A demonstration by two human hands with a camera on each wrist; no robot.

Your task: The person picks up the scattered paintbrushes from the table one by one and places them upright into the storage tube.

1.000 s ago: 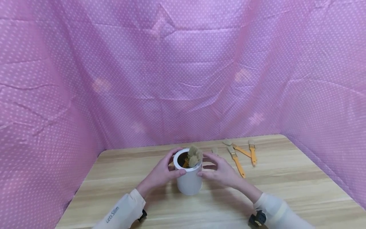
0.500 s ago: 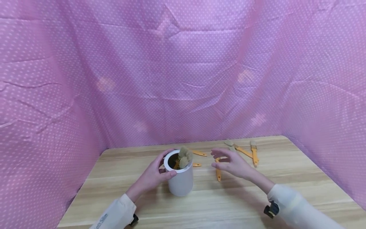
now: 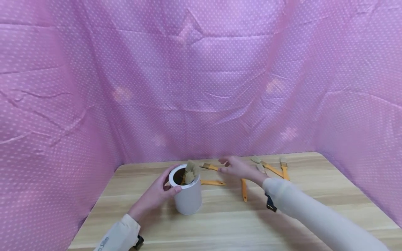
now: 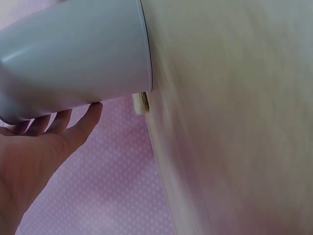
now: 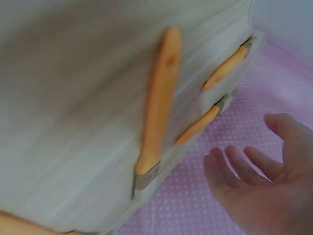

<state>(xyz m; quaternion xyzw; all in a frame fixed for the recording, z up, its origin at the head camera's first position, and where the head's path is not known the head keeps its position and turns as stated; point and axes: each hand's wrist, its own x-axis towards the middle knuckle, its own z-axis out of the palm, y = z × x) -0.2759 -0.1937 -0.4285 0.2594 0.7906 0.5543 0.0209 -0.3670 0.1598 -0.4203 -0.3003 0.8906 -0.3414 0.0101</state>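
My left hand (image 3: pixel 157 195) grips a white cylindrical canister (image 3: pixel 188 200) near its rim, thumb in front and fingers round the far side. Pale bristles of brushes (image 3: pixel 190 172) stick up out of its opening. In the left wrist view the fingers lie along the side of the canister (image 4: pixel 83 54). My right hand (image 3: pixel 237 168) holds nothing and reaches over the back of the table, its fingers loosely bent close to the handle of an orange-handled paintbrush (image 3: pixel 209 167). In the right wrist view that hand (image 5: pixel 266 183) is apart from the brushes.
Another paintbrush (image 3: pixel 213 182) lies partly behind the canister. One more brush (image 3: pixel 244 190) lies under the right forearm. Two further brushes, one slanted (image 3: pixel 271 168) and one upright in view (image 3: pixel 284 170), lie at the back right. A pink dotted curtain (image 3: pixel 201 87) surrounds the wooden table (image 3: pixel 220 233).
My right hand has let go of the canister, swung right, then reached toward the back of the table. The left hand still holds the canister, which has shifted left in the head view.
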